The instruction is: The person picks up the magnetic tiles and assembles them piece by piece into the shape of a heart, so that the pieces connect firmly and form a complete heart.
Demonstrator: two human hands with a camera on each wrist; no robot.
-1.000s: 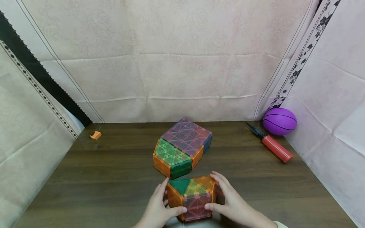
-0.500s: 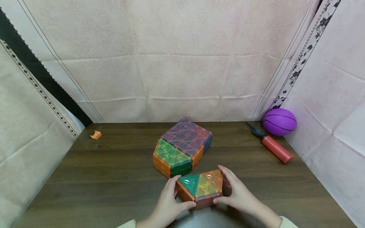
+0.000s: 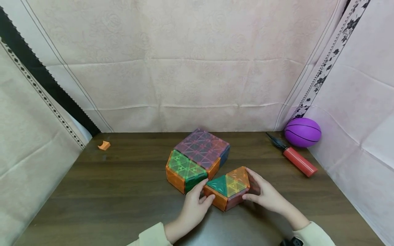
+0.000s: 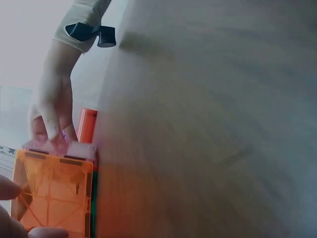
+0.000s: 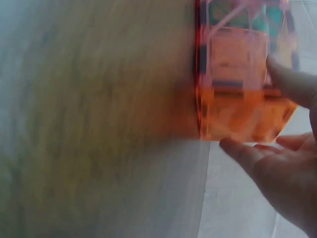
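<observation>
A small block built of magnetic tiles (image 3: pixel 227 189) has a green, yellow and orange top and orange and pinkish-red sides. At its left end my left hand (image 3: pixel 195 206) holds it, fingertips and thumb against an orange side tile (image 4: pixel 52 193). The right hand (image 3: pixel 266 193) grips the opposite end, its thumb near the front corner and its fingers around the back. Just behind and left stands a larger magnetic-tile block (image 3: pixel 201 147) with a purple and green top. The two blocks sit very close; whether they touch I cannot tell.
At the back right lie a purple ball (image 3: pixel 302 132) and a red-handled hand pump (image 3: pixel 299 161) with a black end. A small orange piece (image 3: pixel 104 145) is on the brown wooden table (image 3: pixel 107 194) at the far left. Pale cloth walls (image 3: pixel 197 85) enclose the back and sides.
Both hands have carried the small block right and away from the person, turning it so its top faces up and it sits beside the larger block. The larger block has stayed in place.
</observation>
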